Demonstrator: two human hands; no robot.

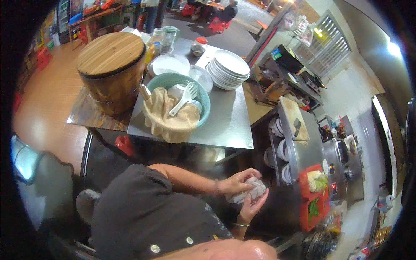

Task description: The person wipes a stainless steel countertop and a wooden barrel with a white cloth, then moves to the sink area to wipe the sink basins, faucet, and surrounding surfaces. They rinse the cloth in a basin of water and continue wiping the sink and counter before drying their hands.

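My left hand (239,183) and my right hand (253,208) are together at the lower middle, right of my dark shirt. Between them is a crumpled white cloth or paper (250,191), with my left fingers curled over its top and my right palm and fingers around its lower side. Part of it is hidden by the hands. A metal table (227,130) stands above them in the view. On it, a light green plastic basket (204,107) holds a tan cloth (162,113), a white slotted spoon (185,97) and a white bowl.
A lidded wooden barrel (113,87) and stacked white plates (227,70) stand beyond the basket. At right are a counter with a cutting board (294,118) and a knife, shelves of bowls (283,150), and a red crate (305,208) with leafy vegetables. People sit farther off.
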